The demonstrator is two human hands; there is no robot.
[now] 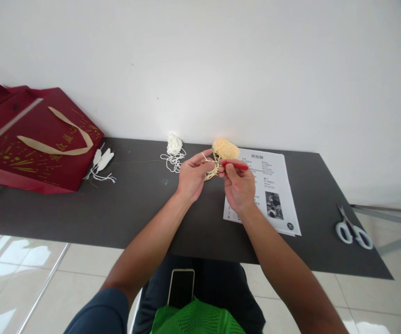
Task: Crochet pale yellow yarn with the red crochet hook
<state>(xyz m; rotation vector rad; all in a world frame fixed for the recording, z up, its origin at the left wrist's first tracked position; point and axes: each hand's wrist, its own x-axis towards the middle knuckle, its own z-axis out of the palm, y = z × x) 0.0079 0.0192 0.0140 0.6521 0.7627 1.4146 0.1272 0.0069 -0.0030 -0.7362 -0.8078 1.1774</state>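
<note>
My left hand (191, 177) is raised over the dark table (134, 208), fingers pinched on a small piece of pale yellow crochet work (211, 172) with yarn looped over a finger. My right hand (238, 185) is closed on a red-handled crochet hook (235, 164) whose tip points left into that work. A ball of pale yellow yarn (225, 148) lies just behind both hands. The yarn strand runs from the ball to the work.
A printed instruction sheet (273, 185) lies under and right of my right hand. White yarn (174, 147) sits at the back. A dark red gift bag (33, 139) and white pieces (102, 161) are left. Scissors (353, 229) lie far right. A phone (181, 287) rests on my lap.
</note>
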